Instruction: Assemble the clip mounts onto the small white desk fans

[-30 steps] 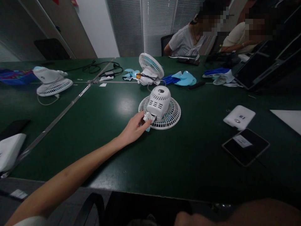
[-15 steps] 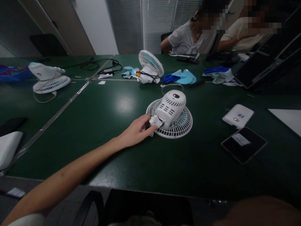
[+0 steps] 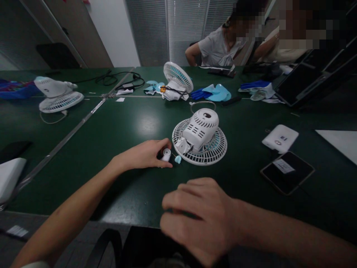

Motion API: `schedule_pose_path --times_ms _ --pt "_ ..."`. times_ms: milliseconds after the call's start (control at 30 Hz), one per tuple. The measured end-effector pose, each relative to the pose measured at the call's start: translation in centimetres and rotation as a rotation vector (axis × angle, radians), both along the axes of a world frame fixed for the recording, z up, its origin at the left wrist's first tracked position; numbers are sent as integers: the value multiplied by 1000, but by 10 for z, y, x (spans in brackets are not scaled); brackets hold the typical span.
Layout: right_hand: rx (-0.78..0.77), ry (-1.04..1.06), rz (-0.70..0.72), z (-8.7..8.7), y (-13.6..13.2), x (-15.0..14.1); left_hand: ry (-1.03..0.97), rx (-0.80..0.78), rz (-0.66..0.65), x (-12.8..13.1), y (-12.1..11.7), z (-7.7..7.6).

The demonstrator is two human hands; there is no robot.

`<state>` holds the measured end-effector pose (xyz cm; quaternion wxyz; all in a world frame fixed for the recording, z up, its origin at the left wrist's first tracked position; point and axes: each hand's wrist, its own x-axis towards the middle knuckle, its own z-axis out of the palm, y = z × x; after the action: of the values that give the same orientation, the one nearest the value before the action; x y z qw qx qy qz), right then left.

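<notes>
A small white plastic fan fitting [image 3: 166, 155] with a round end sits between the thumb and fingers of my left hand [image 3: 147, 154], close to the table top. Just right of it lies a small light-blue piece [image 3: 177, 159], like a knob. The white fan [image 3: 202, 128] rests grille-down beyond them, its motor housing up and the white bracket [image 3: 183, 145] on its near left side uncovered. Nearer to me, my right hand [image 3: 200, 216] hovers over the front of the table, blurred, back upward, fingers loosely bent and apart, with nothing visible in them.
A second fan [image 3: 177, 82], blue fan blades [image 3: 219, 92] and gloves [image 3: 258, 89] lie along the back. Another fan [image 3: 60, 95] stands at left. At right are a white device [image 3: 280, 138] and a dark phone-like slab [image 3: 287, 173]. Two people sit across the table.
My left hand has drawn left, away from the fan's bracket, with the white fitting. The light-blue piece now shows fully. My right hand has come up from the lower right over the table.
</notes>
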<state>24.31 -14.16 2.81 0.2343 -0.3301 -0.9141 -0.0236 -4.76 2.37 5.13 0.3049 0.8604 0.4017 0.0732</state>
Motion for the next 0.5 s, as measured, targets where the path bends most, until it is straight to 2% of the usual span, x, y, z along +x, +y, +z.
schedule_pose_path --times_ms 100,200,367,500 --pt "27 -77 4 -5 55 -21 -7 -50 -17 -4 0 2" --pt "31 -184 5 -16 90 -35 -79 -28 -38 -5 1 7" --pt "22 -345 -12 -20 104 -41 -219 -56 -52 -9 2 16" --pt "-42 -241 9 -21 104 -41 -375 -104 -73 -6 -1 18"
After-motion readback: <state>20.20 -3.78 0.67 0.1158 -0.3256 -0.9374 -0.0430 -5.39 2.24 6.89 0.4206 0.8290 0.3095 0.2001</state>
